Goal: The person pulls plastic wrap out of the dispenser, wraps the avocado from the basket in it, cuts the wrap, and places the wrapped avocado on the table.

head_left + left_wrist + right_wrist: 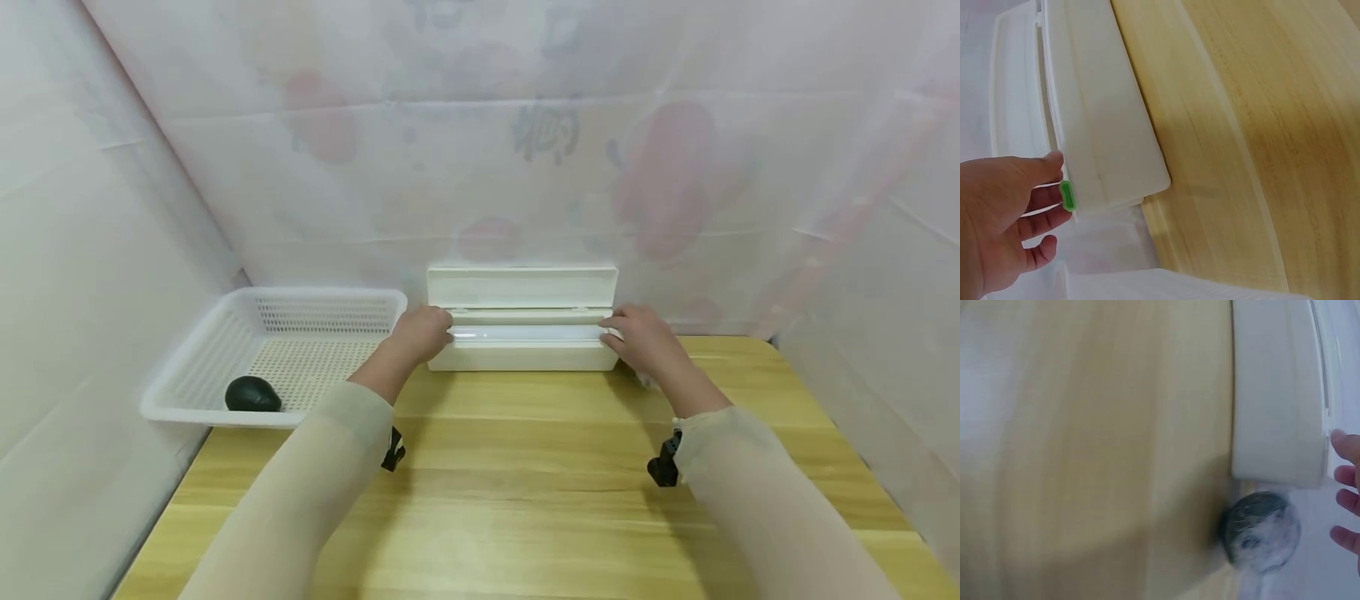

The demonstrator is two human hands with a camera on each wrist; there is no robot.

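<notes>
Wooden bench [525, 467] is carrying everything, white sheeting is hanging behind and at both sides. One white slotted basket [225, 350] is sitting at the bench's left rear corner, holding one dark avocado-like fruit [252, 394] at its near edge. One long white dispenser box [522, 354] is lying at the bench's back edge, lid [522, 286] standing open, long axis running left to right, dead ahead of the person and just beside the basket. Both hands are reaching forward to it, one per end, so neither is nearer: left hand [423, 332] is pressing on the left end with fingers fairly straight, fingertips [1044, 197] touching a small green tab [1067, 195]; right hand [641, 337] is resting at the right end, fingers [1347, 500] spread and loose, gripping nothing I can see. One dark roundish object wrapped in clear film [1261, 531] is lying on the bench just beside the box's right end, under the right hand; hard to tell what it is
</notes>
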